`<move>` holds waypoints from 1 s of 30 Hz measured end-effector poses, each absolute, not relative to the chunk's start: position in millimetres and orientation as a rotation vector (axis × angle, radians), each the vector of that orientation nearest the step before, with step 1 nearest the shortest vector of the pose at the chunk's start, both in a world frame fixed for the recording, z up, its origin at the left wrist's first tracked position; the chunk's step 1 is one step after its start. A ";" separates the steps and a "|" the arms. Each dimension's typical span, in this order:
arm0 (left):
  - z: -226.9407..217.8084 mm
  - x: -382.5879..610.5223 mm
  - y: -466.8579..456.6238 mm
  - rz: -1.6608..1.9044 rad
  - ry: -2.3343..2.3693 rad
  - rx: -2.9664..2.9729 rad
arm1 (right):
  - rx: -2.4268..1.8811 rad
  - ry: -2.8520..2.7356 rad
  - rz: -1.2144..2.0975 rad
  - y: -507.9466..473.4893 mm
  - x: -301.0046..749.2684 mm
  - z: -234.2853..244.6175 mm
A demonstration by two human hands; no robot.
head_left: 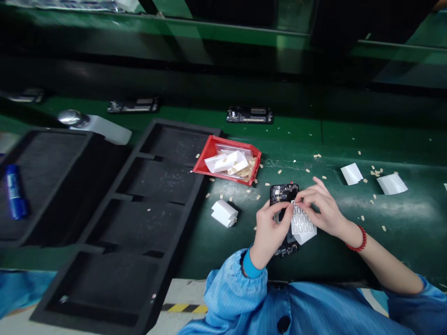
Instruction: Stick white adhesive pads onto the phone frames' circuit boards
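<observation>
A sheet of small stickers (303,222), white with rows of grey outlined shapes, is held over an opened phone (284,191) whose circuit board shows at the top. My left hand (271,229) pinches the sheet's upper left corner between thumb and forefinger. At the sheet's top edge, the thumb and forefinger of my right hand (321,209) are closed too, with the other fingers raised; any sticker between them is too small to make out. Both hands hide the phone's middle. White folded paper (305,236) shows under the sheet's lower end.
Left of my hands stands a red bin (200,160) with paper scraps. Beyond it lies a black compartment tray (127,232). Folded papers (224,214) and tan bits litter the green bench. Another opened phone (249,115) lies behind. A white bottle (108,129) and blue marker (16,191) are far left.
</observation>
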State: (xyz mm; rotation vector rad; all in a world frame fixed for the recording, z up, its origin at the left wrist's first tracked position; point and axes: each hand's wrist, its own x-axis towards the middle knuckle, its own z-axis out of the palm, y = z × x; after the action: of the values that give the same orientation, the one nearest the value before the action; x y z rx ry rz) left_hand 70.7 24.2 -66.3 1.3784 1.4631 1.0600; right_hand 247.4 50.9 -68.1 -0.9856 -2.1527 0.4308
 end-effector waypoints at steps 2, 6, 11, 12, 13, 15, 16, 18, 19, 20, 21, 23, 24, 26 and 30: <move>-66.2 70.8 24.4 1.061 1.458 1.380 | -0.983 -2.158 0.425 51.3 246.5 -68.6; -66.8 71.0 24.4 1.054 1.459 1.386 | -0.987 -2.202 0.430 51.4 245.5 -67.9; -68.9 72.7 24.7 1.044 1.483 1.381 | -0.974 -2.259 0.428 49.3 246.9 -64.8; -69.1 73.2 24.9 1.043 1.486 1.379 | -0.973 -2.266 0.424 48.9 247.4 -64.5; -69.1 73.6 25.2 1.043 1.488 1.378 | -0.972 -2.271 0.417 48.6 247.9 -64.5; -68.6 74.2 25.5 1.042 1.491 1.379 | -0.970 -2.276 0.392 48.5 248.7 -65.3; -68.3 74.3 25.7 1.044 1.493 1.378 | -0.967 -2.277 0.375 48.5 249.0 -65.9; -67.7 74.4 25.9 1.049 1.501 1.378 | -0.962 -2.277 0.345 48.3 249.1 -67.5; -67.5 74.5 26.0 1.054 1.507 1.376 | -0.959 -2.277 0.334 48.1 249.0 -68.2; -67.4 74.5 25.9 1.059 1.513 1.374 | -0.956 -2.277 0.325 47.7 248.7 -68.9; -67.3 74.6 25.8 1.066 1.519 1.370 | -0.953 -2.278 0.318 47.2 248.3 -69.5; -66.9 74.9 25.0 1.081 1.533 1.363 | -0.948 -2.277 0.296 45.9 247.1 -70.7; -66.4 75.2 24.4 1.090 1.539 1.360 | -0.947 -2.275 0.281 45.2 246.4 -71.3; -65.1 75.9 22.9 1.106 1.548 1.357 | -0.950 -2.265 0.252 43.8 245.0 -72.5; -62.5 77.0 20.8 1.138 1.554 1.351 | -0.940 -2.237 0.220 42.0 243.1 -73.7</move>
State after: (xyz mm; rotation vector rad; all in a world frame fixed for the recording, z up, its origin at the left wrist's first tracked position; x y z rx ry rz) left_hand 77.0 20.8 -62.5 1.3508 1.5540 1.1379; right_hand 243.1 42.0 -73.7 -0.9399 -2.2372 0.2202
